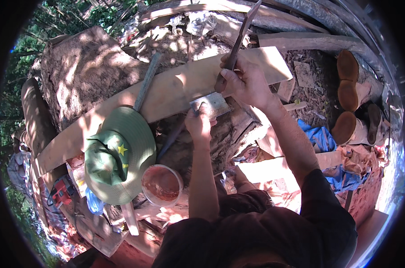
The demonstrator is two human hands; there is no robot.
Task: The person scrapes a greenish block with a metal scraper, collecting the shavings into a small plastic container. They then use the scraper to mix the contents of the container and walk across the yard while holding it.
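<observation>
My right hand (pixel 246 85) is closed around a long, narrow, dark blade (pixel 241 38). It stands tilted, its tip pointing up and away at the top of the view and its lower end just below my fist. My left hand (pixel 200 123) grips a flat, pale rectangular slab (pixel 214 104), with the thumb on top of its near left corner. The slab sits just below and left of my right hand, over the near edge of a long pale plank (pixel 180 87). Blade and slab look apart. What the slab is made of cannot be told.
On the left, a green brimmed hat (pixel 117 156) with a yellow star overlaps the plank. Beside it stands a round tub (pixel 162 185) with reddish residue. A red tool (pixel 61 191) lies at far left. Brown footwear (pixel 347 89) and blue cloth (pixel 318 136) are at right. A large stump (pixel 86 67) rises behind.
</observation>
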